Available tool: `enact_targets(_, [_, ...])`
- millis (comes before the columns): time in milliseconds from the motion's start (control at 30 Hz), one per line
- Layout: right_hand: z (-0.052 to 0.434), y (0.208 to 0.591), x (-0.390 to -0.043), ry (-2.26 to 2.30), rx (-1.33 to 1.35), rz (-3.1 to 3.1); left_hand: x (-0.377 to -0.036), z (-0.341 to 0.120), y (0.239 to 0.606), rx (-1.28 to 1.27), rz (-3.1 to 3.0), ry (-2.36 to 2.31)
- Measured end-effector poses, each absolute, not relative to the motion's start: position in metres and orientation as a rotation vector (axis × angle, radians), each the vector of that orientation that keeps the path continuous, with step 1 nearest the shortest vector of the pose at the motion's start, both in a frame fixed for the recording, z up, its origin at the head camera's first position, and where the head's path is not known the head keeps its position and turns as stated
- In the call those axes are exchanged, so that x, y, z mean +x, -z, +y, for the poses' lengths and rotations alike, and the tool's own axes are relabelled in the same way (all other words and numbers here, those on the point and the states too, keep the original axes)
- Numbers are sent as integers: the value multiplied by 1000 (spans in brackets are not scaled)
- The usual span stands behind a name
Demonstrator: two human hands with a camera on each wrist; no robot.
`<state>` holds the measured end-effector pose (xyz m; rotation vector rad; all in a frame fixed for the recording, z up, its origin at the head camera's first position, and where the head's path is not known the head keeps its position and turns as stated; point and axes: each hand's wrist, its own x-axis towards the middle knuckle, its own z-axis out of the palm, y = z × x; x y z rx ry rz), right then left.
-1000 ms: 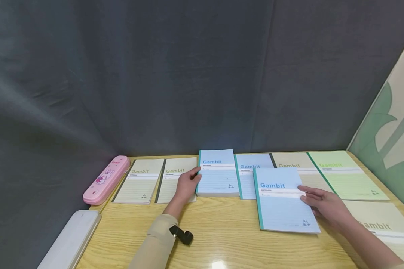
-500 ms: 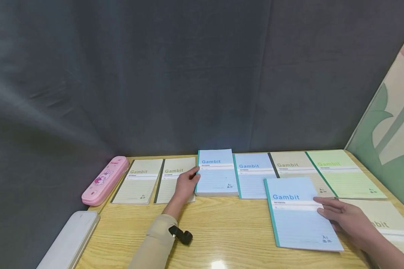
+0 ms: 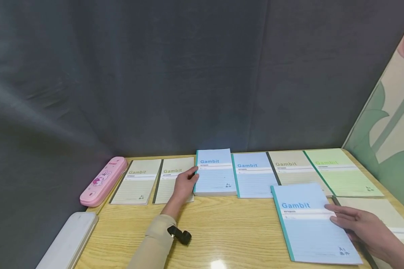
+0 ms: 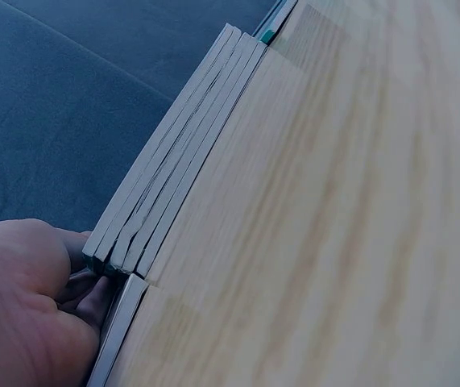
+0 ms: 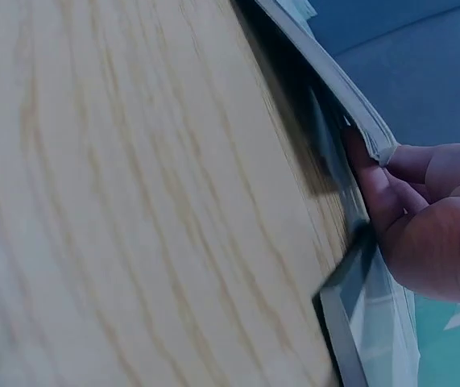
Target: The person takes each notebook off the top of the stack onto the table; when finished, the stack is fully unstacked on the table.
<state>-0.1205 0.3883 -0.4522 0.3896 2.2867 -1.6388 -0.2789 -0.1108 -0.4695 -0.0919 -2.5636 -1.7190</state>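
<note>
Blue notebook (image 3: 314,224) slid nearer, right hand (image 3: 360,224) gripping its edge

Notebooks on wooden table (image 3: 229,224), counted by kind:

Blue: one loose blue notebook (image 3: 314,224) gripped by right hand (image 3: 363,226); one flat blue notebook (image 3: 254,175) between hands; one blue stack (image 3: 214,172) touched by left hand (image 3: 184,185), about four in stack (image 4: 177,173) by left wrist view, edges blurred.

Beige: two beige notebooks (image 3: 155,180) left of left hand; one beige notebook (image 3: 291,168) beyond right hand; one partly hidden notebook (image 3: 383,215) under right hand.

Green: one green notebook (image 3: 343,172) beyond right hand.

Cases: one pink pencil case (image 3: 103,181), one white case (image 3: 69,239), both far left of left hand.
</note>
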Motion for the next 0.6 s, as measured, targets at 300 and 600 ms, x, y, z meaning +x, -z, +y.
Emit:
enact_targets(300, [407, 447, -114, 1385, 329, 2376, -277, -111, 468, -85, -2564, 1717])
enact_targets(600, [413, 449, -106, 1270, 416, 2390, -277, -112, 467, -92, -2575, 1706])
